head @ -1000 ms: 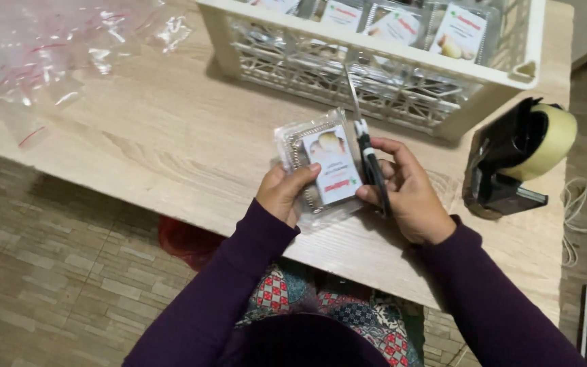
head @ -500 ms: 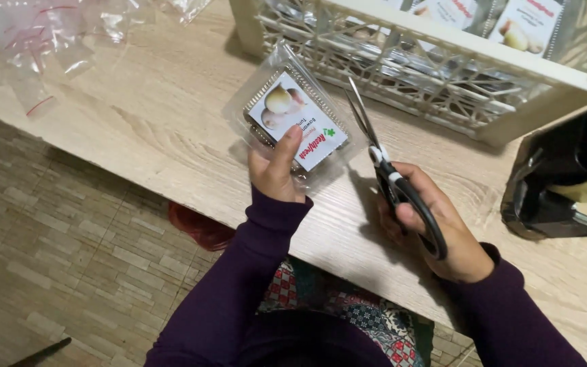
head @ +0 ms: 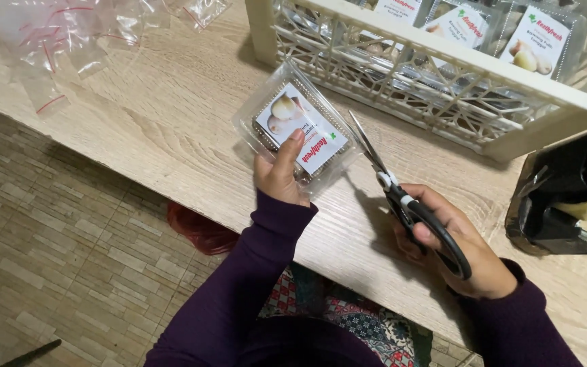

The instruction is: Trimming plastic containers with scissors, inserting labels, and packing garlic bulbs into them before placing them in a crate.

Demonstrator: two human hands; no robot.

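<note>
Clamshell pack (head: 298,129), clear with a pictured label, is pinched at its near edge by the left hand (head: 278,175) just above the wooden table (head: 137,129). Right hand (head: 456,248) grips black-handled scissors (head: 409,204), blades apparently closed and angled beside the pack, before a cream crate (head: 443,81).

Likely a home packing table (head: 144,129): crate (head: 402,75), tape dispenser (head: 565,197).

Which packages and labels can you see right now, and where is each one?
Clear clamshell pack: held by the left hand over the table, white label with a bulb picture.
Packs in the cream crate: upright at top right, similar white labels.
Empty clear bags: top left, red-striped.
</note>
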